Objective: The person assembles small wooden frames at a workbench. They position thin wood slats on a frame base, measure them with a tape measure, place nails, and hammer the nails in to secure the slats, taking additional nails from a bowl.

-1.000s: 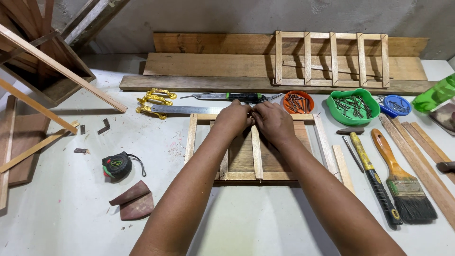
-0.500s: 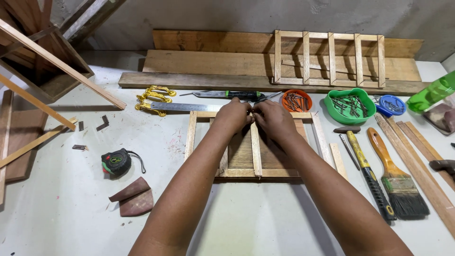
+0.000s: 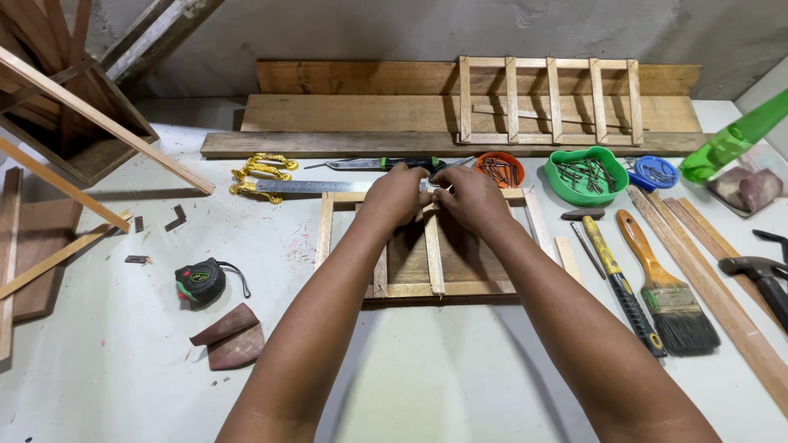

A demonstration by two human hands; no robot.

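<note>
Both forearms reach forward over the white counter (image 3: 427,385), converging at the far rail of a small wooden frame (image 3: 432,246) lying flat at centre. Left hand (image 3: 398,197) and right hand (image 3: 472,199) sit knuckles-up, fingertips meeting and pinched together at the top of the frame's middle slat; what they pinch is too small to tell. A steel ruler (image 3: 312,186) lies just beyond the frame. An orange bowl of nails (image 3: 499,169) stands near the right hand. A paintbrush (image 3: 665,287) lies well right.
</note>
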